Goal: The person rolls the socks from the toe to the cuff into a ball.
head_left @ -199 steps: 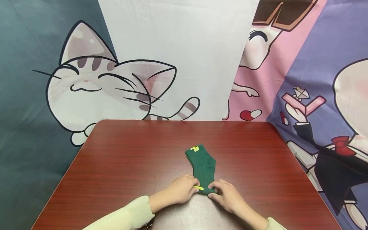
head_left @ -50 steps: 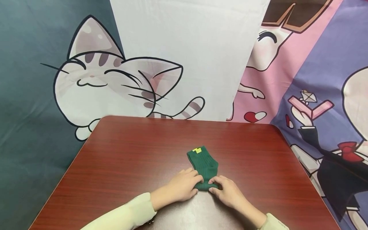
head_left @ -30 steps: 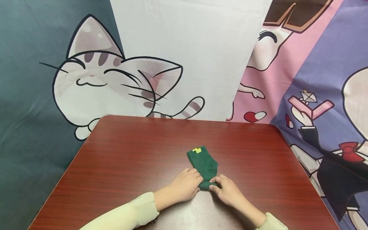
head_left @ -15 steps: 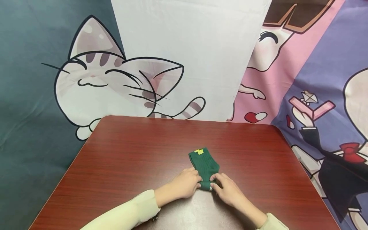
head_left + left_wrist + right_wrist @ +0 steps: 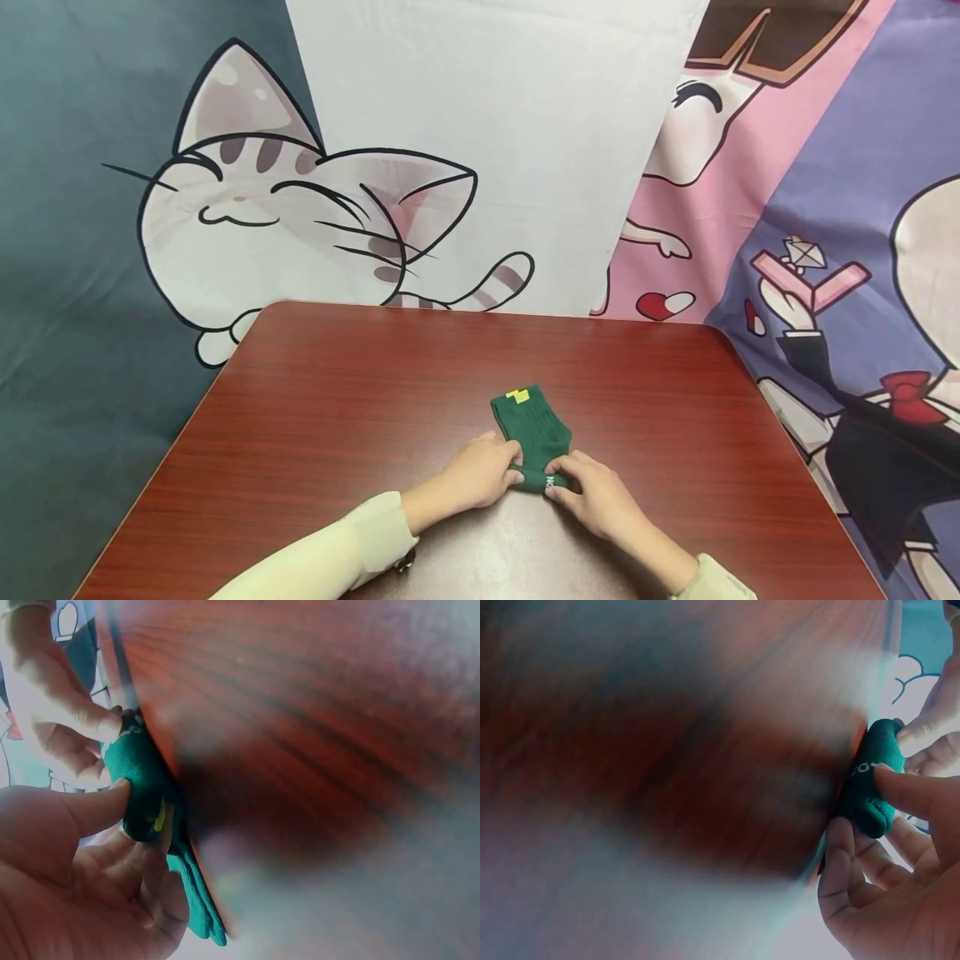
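Observation:
A dark green ribbed sock point(image 5: 534, 429) lies on the table, its cuff with a yellow patch pointing away. Its near end is rolled into a thick tube with white lettering. My left hand point(image 5: 480, 472) pinches the left end of the roll between thumb and fingers. At the right end, my right hand point(image 5: 596, 493) grips the roll the same way. In the left wrist view the rolled sock point(image 5: 141, 776) shows a bit of yellow at its end, with a layered flat part beyond. The right wrist view has the roll point(image 5: 874, 780) under the right thumb.
The reddish-brown wooden table point(image 5: 337, 392) surrounds the sock on all sides. Behind it hangs a printed cloth backdrop point(image 5: 480, 100) with a cartoon cat and other figures. Pale sleeves point(image 5: 337, 542) cover the forearms.
The near end of the sock has been rolled further away from me, so the flat part is shorter. White lettering has come into sight on the roll. Both hands have stayed at its ends.

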Demonstrator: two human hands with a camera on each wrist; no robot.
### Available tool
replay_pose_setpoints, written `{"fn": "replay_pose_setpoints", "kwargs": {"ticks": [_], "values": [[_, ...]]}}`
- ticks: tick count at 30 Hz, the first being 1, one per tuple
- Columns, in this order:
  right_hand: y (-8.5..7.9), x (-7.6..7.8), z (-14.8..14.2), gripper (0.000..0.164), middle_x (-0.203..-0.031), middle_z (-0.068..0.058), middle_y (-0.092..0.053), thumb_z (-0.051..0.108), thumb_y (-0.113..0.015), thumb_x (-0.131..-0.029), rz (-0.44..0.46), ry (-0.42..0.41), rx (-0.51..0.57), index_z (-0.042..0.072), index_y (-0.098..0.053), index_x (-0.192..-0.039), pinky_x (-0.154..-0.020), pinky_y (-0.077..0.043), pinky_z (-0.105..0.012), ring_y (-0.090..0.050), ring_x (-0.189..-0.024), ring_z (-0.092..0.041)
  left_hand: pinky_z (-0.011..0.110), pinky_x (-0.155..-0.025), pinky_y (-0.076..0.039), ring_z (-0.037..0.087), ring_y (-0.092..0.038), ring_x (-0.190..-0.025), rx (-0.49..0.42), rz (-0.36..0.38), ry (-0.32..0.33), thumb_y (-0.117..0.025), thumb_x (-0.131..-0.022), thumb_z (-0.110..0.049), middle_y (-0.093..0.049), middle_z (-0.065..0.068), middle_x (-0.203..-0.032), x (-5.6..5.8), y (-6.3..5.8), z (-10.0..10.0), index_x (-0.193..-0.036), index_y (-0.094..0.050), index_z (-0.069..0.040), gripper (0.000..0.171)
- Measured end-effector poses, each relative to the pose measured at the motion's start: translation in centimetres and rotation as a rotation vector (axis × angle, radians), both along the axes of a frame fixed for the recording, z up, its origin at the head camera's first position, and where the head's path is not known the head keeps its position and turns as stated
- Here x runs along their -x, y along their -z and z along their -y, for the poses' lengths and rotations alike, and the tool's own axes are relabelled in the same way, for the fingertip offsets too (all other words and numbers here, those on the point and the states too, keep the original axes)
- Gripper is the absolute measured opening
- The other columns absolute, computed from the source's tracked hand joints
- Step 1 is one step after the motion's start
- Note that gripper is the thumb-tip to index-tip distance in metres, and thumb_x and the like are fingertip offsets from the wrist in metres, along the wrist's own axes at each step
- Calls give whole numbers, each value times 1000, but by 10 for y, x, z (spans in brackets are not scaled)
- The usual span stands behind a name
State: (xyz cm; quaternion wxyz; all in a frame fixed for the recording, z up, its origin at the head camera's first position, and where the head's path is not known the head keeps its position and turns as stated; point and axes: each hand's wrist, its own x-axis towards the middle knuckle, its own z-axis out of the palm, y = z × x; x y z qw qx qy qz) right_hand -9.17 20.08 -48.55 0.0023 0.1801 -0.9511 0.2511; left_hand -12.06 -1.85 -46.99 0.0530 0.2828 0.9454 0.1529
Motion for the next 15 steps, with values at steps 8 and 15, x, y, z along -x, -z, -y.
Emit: {"fn": "replay_pose_setpoints", "kwargs": {"ticks": [8,15], "values": [[3,4,-1,17,-89,17,-62,24,-83,-83,-43,-7,20,27,-72,-95,-72,-52,-33,-60,-82,-4,28,-76,-46,11,-52,-88,50,-113,2,-70,-94,-37,-68,-9,-97,-5,4,1,-103,-69,-24,16],[2,7,-1,13,-91,16,-63,25,-81,-85,19,13,30,26,-72,-95,-78,-53,-37,-64,-88,-11,30,-81,-49,12,-54,-93,49,-173,20,-73,-92,-35,-67,-6,-104,-8,5,3,-112,-71,-24,23]]}}
